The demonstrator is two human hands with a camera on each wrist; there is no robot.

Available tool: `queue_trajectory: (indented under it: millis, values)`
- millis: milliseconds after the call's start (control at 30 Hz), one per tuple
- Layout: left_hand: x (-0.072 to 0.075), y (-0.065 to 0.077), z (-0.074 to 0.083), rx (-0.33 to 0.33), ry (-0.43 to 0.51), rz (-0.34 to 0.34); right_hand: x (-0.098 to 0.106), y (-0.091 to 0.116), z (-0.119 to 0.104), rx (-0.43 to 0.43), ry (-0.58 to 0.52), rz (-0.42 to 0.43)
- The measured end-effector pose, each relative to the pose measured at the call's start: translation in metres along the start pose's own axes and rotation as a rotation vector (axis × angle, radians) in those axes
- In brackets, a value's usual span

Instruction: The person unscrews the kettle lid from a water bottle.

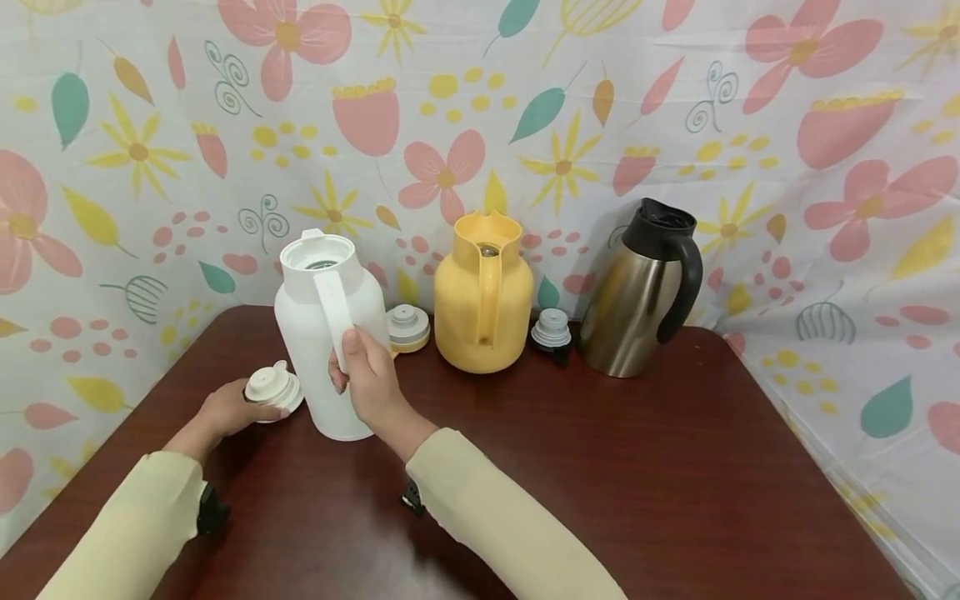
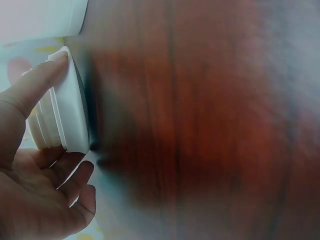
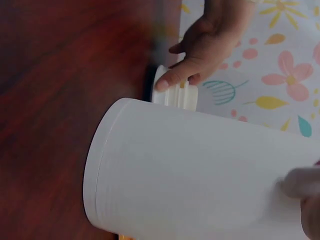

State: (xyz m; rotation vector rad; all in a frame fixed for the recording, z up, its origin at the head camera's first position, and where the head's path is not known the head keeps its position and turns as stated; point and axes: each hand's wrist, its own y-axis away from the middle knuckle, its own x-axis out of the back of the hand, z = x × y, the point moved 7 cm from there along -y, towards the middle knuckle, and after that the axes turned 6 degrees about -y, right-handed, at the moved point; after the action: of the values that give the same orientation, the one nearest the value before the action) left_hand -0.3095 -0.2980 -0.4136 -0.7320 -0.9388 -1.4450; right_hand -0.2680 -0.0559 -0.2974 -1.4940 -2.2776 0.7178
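Note:
My right hand (image 1: 369,379) grips the handle of a white thermos jug (image 1: 303,333), whose top is uncovered. The jug leans slightly in the head view; whether its base touches the table, I cannot tell. To its left, my left hand (image 1: 228,408) holds a white stopper lid (image 1: 272,385) by the rim, thumb on one side and fingers on the other. The left wrist view shows this lid (image 2: 72,107) edge-on beside the table surface. In the right wrist view the jug's body (image 3: 190,170) partly hides the lid (image 3: 175,95), and only part of my right hand (image 3: 311,210) shows.
Behind, a yellow thermos jug (image 1: 483,304) stands uncovered between a grey and white lid (image 1: 407,325) and a grey and black lid (image 1: 552,329). Farther right is a steel thermos jug (image 1: 626,304) with a black handle. A flowered cloth (image 1: 637,75) hangs behind the dark red table (image 1: 660,475).

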Motion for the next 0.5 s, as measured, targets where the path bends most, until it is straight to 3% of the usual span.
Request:
queue_trajectory:
  millis: [233, 367, 500]
  values:
    - [0.004, -0.007, 0.001, 0.027, 0.012, 0.015, -0.002, -0.024, 0.015, -0.199, 0.097, -0.095]
    - [0.011, -0.012, 0.0, 0.02, -0.008, 0.055, -0.004, -0.036, 0.021, -0.333, 0.19, -0.102]
    - [0.015, -0.016, -0.006, 0.041, 0.026, 0.075, -0.01, -0.045, 0.024, -0.406, 0.307, -0.173]
